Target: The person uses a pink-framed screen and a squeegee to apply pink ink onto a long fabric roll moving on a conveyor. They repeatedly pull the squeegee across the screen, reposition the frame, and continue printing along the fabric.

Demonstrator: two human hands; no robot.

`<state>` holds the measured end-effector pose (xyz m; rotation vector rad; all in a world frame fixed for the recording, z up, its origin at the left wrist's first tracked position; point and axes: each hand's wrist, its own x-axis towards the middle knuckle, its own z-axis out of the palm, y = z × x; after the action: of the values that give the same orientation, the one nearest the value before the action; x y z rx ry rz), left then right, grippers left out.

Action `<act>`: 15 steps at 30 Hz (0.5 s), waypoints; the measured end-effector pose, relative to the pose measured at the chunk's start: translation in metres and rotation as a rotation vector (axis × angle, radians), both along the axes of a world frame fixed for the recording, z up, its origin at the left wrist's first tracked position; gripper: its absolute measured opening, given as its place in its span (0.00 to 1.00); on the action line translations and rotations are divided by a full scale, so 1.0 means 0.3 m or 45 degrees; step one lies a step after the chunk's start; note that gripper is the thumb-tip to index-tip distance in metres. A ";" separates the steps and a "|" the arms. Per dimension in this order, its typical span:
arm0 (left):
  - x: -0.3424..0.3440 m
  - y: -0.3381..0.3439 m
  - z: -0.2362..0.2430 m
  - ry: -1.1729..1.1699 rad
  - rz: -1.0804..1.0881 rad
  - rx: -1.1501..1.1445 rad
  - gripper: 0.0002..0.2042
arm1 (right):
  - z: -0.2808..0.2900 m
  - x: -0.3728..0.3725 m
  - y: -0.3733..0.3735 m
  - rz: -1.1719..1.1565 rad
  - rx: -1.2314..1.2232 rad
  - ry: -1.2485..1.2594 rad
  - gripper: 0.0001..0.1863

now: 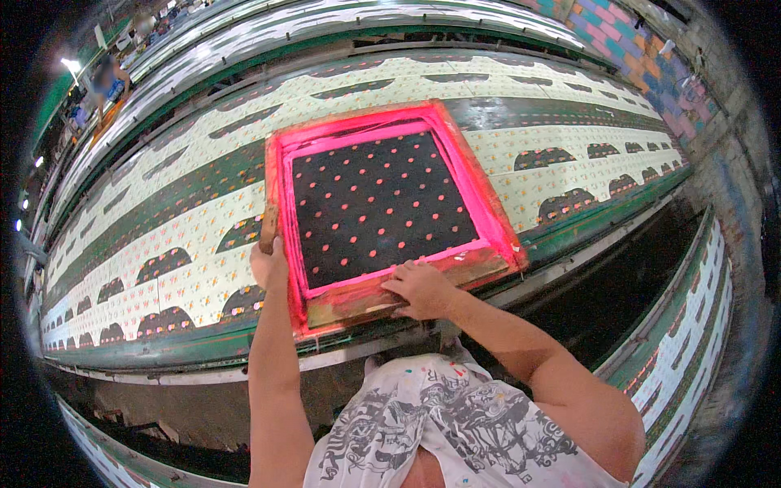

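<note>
A screen printing frame with bright pink edges lies over pale printed fabric on a long table. Its dark mesh shows rows of small orange-pink dots. At the frame's left side, my left hand is closed round a short wooden piece on the rail; part of its fingers is hidden. My right hand grips the near wooden rail, with its fingers bent over the top and the thumb toward the front.
The near table edge runs just in front of me. Dark arched shapes and small flower prints repeat along the fabric. Other long printing tables stand behind and beside me. A person is at the far left, and a multicoloured brick wall is at far right.
</note>
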<state>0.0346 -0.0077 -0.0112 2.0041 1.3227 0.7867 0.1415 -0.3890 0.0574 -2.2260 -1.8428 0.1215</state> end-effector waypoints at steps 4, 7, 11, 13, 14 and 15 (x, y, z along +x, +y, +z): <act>-0.013 0.029 -0.011 0.212 0.115 0.051 0.31 | 0.007 0.091 -0.056 0.158 0.114 0.230 0.32; -0.031 0.054 -0.025 0.270 0.118 0.083 0.34 | -0.002 0.243 -0.148 0.221 0.222 0.423 0.27; -0.051 0.074 -0.038 0.338 0.164 0.159 0.36 | -0.011 0.553 -0.358 -0.082 0.500 0.201 0.28; -0.085 0.084 -0.039 0.430 0.221 0.161 0.37 | -0.028 0.692 -0.427 -0.272 0.536 0.088 0.32; -0.082 0.085 -0.040 0.471 0.248 0.161 0.38 | -0.051 0.744 -0.449 -0.311 0.569 0.184 0.34; -0.027 0.058 -0.023 0.463 0.229 0.103 0.40 | -0.080 0.794 -0.488 -0.378 0.594 0.261 0.35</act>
<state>0.0265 0.0096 -0.0181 2.1874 1.7208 0.5778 0.3796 -0.5353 0.0336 -2.0330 -1.2612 -0.1197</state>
